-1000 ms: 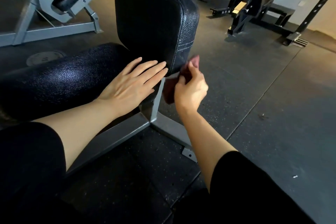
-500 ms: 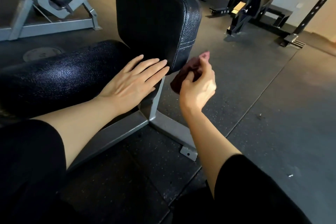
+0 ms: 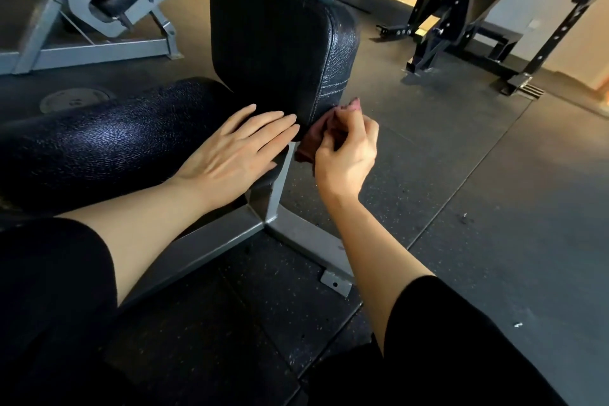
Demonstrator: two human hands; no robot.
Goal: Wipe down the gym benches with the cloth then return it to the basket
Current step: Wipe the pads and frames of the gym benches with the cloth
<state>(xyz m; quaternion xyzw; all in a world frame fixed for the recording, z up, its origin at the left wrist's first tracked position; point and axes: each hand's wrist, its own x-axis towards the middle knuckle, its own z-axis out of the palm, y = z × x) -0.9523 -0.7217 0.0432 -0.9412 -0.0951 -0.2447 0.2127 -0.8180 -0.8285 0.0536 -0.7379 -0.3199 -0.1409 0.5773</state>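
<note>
The right hand [image 3: 346,155] pinches a bunched dark-red cloth [image 3: 309,142] between thumb and curled fingers, pressing it against the lower right edge of the upright black textured-vinyl back pad [image 3: 280,43] of the grey-framed gym bench. Just left of that grip, the left hand [image 3: 230,155] lies flat, fingers straight, on the black padded seat [image 3: 99,148]. Below the cloth stands the grey steel frame post [image 3: 276,194] on dark speckled rubber flooring [image 3: 461,175].

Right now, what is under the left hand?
The left hand lies flat on the black seat pad, fingertips at the backrest. The pad surface beneath the palm is covered.
</note>
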